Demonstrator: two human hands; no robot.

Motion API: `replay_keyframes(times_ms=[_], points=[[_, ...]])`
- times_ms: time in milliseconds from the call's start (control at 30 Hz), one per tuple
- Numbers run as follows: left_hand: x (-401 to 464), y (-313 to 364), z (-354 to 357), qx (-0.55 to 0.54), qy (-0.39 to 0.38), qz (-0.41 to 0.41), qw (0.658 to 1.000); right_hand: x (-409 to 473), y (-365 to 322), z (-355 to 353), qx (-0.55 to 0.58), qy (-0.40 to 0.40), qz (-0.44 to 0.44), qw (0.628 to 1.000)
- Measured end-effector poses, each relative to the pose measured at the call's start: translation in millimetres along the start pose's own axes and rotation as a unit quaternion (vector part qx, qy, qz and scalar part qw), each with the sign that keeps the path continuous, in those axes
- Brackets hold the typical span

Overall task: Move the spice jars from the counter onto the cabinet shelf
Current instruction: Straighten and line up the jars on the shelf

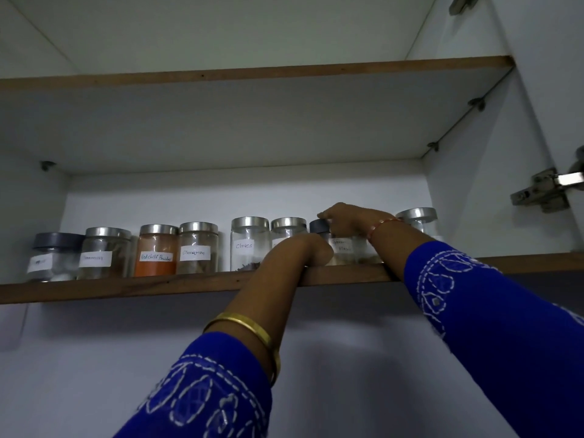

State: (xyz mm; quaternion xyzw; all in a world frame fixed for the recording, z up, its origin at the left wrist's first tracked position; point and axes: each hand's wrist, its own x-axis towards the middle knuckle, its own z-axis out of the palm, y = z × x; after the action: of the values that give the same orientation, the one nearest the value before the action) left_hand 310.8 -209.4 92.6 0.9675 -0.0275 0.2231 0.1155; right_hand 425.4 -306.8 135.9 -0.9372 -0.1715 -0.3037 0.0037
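Several labelled glass spice jars stand in a row on the wooden-edged cabinet shelf [158, 287]. From the left: a grey-lidded jar [53, 257], a steel-lidded jar [104, 252], a red chilli powder jar [157, 250], a cinnamon jar [197, 248], a cloves jar [249, 243]. My right hand [347, 221] grips the dark lid of a garam masala jar [339, 248] standing on the shelf. My left hand [300, 249] reaches over the shelf edge in front of another steel-lidded jar [288, 227]; its fingers are hidden behind the wrist.
One more steel-lidded jar [417, 218] stands at the far right behind my right forearm. An upper shelf [252, 72] runs above. The open cabinet door's hinge [546, 189] sticks out at the right. White wall below the shelf.
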Motion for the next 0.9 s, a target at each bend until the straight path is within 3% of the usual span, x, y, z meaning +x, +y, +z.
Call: replay_keyframes(times_ms=[67,300,467,567,667,800,900], points=[[-3.9,0.2,0.0,-0.004,0.021,-0.009,1.0,-33.2,-21.9,-25.2,-0.003,0.041,-0.002,0.999],[-21.3,-2.2,3.6,-0.048,0.136,-0.031,0.989,-50.3,4.1,10.6,0.028,-0.046,0.079,0.995],[-46.4,-3.7,-1.9,-0.007,0.081,-0.087,0.993,-93.7,-13.4,-11.4,0.107,-0.067,0.085,0.988],[-57.8,-10.9,1.7,0.043,0.085,-0.043,0.995,-113.6,-10.4,-18.9,0.128,-0.063,0.098,0.985],[-74.5,-20.5,12.4,0.111,0.139,0.036,0.983,-143.3,-17.3,-22.6,0.144,-0.01,0.108,0.984],[-99.8,-38.3,24.3,0.116,0.215,0.094,0.965,-178.7,-29.4,-18.4,0.07,0.049,0.122,0.989],[-116.5,-52.1,29.4,0.106,0.206,0.129,0.964,-201.3,-39.3,-20.0,0.017,0.067,0.111,0.991]])
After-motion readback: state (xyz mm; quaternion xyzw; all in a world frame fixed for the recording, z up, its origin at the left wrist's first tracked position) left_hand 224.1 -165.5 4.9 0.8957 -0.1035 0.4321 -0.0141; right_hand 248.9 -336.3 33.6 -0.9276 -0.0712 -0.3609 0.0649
